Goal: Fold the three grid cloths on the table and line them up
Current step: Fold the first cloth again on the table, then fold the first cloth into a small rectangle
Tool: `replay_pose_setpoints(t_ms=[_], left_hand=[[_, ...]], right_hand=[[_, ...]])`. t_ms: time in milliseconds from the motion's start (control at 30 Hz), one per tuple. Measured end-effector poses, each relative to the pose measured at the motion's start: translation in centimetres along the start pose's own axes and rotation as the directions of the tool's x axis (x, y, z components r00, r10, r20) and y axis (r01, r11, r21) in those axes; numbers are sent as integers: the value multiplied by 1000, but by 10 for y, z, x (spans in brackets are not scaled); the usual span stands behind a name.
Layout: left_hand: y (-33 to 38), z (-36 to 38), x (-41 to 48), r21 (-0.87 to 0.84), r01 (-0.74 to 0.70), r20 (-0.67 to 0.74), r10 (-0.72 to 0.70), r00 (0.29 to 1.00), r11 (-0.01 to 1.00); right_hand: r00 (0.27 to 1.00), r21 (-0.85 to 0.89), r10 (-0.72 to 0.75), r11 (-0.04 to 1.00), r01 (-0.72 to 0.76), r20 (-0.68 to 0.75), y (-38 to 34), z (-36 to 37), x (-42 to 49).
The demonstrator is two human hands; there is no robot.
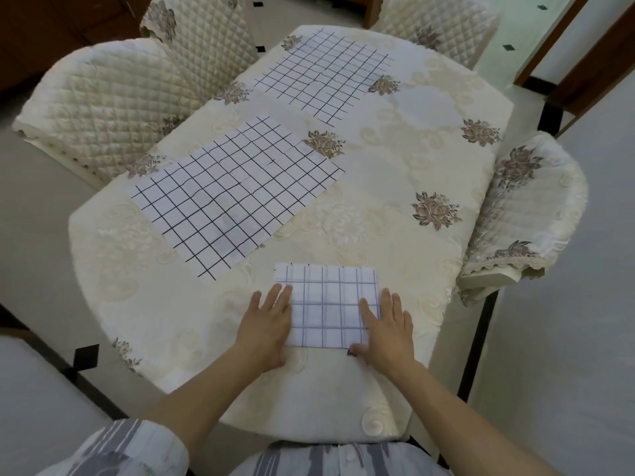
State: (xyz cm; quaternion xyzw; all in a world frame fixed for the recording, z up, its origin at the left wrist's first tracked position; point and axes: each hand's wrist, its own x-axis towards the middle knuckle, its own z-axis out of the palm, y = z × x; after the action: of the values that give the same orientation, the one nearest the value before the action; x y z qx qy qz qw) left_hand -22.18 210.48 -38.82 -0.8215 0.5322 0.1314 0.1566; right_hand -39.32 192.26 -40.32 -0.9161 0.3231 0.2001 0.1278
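A folded grid cloth [330, 305] lies at the near edge of the tabletop [395, 187]. The left hand [266, 322] rests flat on its left edge and the right hand [386, 326] on its right edge, fingers [369, 312] straight and slightly spread, gripping nothing. Two more grid cloths lie unfolded and flat: the middle cloth [233, 195] just beyond to the left, the far cloth [326, 75] near the opposite end.

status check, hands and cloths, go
Left hand and right hand flat on folded cloth. Middle cloth and far cloth lie unfolded. Nothing in the way.
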Motion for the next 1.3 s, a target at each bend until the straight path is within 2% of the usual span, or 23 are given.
replay_pose_setpoints(t_ms=[200, 333, 467, 633, 767, 867, 1000, 1100, 1300], left_hand=[[2, 4, 0, 29, 3, -71, -1, 997, 1000], [-2, 16, -5, -55, -30, -199, 18, 980, 998], [-7, 20, -5, -131, -79, -371, 25, 928, 988], [-10, 15, -12, -255, -117, -423, -2, 906, 960], [2, 4, -21, -375, -67, -400, -97, 911, 924], [13, -5, -22, -466, 24, -392, -231, 890, 884], [23, -13, -21, -489, 72, -411, -302, 860, 869], [26, -19, -25, -496, -8, -471, -262, 842, 868], [33, -23, -39, -397, -287, -620, -24, 784, 872]], right_hand=[[1000, 10, 14, 1000, -14, -1, -2, -2, 2], [1000, 10, 10, 1000, -10, -15, -1, 0, 2], [1000, 25, 4, 1000, -4, -11, 1, 1, 3], [999, 53, -31, 998, 30, 21, 3, -10, 15], [982, 141, -167, 974, 179, -92, -5, -16, 11], [920, 144, -297, 929, 341, -256, -18, -5, 2], [856, 186, -331, 884, 428, -397, -32, 12, -9], [830, 177, -286, 894, 411, -479, -35, 14, -12], [790, 203, -235, 889, 410, -566, -19, 11, 2]])
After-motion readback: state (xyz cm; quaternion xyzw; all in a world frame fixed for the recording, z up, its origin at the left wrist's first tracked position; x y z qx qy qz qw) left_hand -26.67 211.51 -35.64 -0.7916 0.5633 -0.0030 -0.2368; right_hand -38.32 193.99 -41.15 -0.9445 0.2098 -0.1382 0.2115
